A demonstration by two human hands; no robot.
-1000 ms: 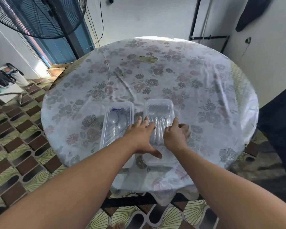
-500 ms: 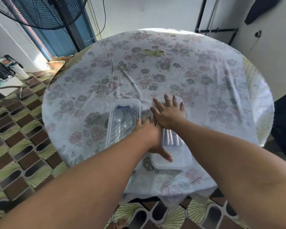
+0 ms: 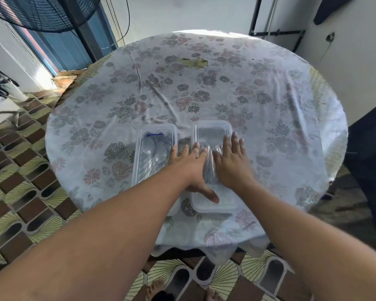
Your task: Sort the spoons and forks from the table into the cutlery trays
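Note:
Two clear plastic cutlery trays lie side by side near the table's front edge. The left tray (image 3: 155,131) holds several clear plastic spoons (image 3: 155,154). The right tray (image 3: 213,130) holds clear cutlery, mostly hidden under my hands. My left hand (image 3: 191,168) lies flat with straight fingers over the gap between the trays, its thumb stretched onto the right tray's near end. My right hand (image 3: 230,161) rests flat, fingers spread, on the right tray's middle.
The round table (image 3: 269,94) wears a floral cloth with a torn patch (image 3: 194,61) at the back. A standing fan (image 3: 52,14) is at the back left, and a dark object (image 3: 369,170) is at the right. My bare feet show below on the tiled floor.
My right hand uncurled, swept forward over the right tray, then drew back a little and now lies flat beside my left hand. The left hand has barely moved.

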